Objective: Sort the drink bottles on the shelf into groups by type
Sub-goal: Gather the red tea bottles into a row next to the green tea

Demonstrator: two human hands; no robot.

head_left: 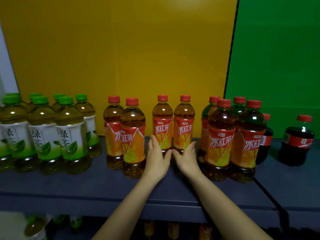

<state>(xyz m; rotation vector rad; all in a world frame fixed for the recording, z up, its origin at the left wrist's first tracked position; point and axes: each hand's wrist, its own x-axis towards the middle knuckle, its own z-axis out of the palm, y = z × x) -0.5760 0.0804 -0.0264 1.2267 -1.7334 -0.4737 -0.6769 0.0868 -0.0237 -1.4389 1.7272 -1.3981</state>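
Between the fingers: two iced red tea bottles [162, 130], upright, side by side, toward the back of the shelf [86, 187]. Left hand [156, 159] and right hand [186, 159] flank their bases, fingers [153, 142] nearly straight and spread, gripping nothing; contact unclear.

Bottles full, so likely heavy for their size. Stiff plastic, glossy label probably slick. Best taken low round the body.

Left of the fingers: more iced tea [133, 135], then green tea bottles [71, 134]. Right: another iced tea cluster [220, 139], cola bottles [298, 141] beyond.

Shelf dark blue-grey, looks smooth, should allow sliding. Yellow panel [121, 58] behind; green panel [277, 58] further right.
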